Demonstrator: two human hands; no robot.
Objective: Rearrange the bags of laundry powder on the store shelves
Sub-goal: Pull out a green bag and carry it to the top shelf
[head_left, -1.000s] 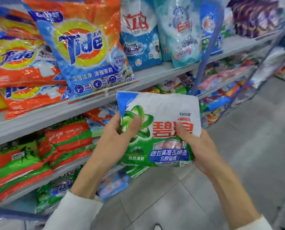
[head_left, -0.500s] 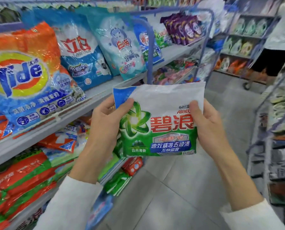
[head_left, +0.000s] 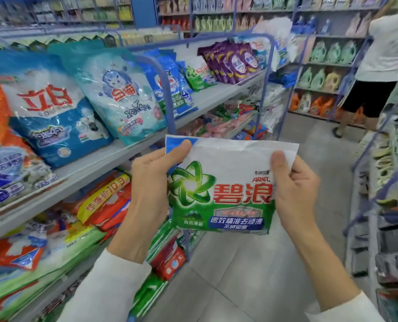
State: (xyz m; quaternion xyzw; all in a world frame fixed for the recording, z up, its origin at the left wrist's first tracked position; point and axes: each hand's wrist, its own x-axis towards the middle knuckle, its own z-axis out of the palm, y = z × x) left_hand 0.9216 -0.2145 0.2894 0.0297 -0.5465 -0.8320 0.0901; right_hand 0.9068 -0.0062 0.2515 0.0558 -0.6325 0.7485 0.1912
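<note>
Shelves [head_left: 96, 168]: along the left, the upper board carrying a big blue-and-white bag [head_left: 54, 117] and a teal bag [head_left: 119, 101].
Green-and-white bag [head_left: 226, 182]: off the shelves, upright over the aisle, print facing us, between both hands.
Left hand [head_left: 149, 194]: pinching the left edge, thumb on the front top corner, fingers behind.
Right hand [head_left: 295, 194]: pinching the right edge, thumb flat in front, fingers curled behind.

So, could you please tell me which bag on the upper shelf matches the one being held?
The small green-and-white bag, between the blue bags and the purple bags; it alone shares the colours of the held bag.
</note>
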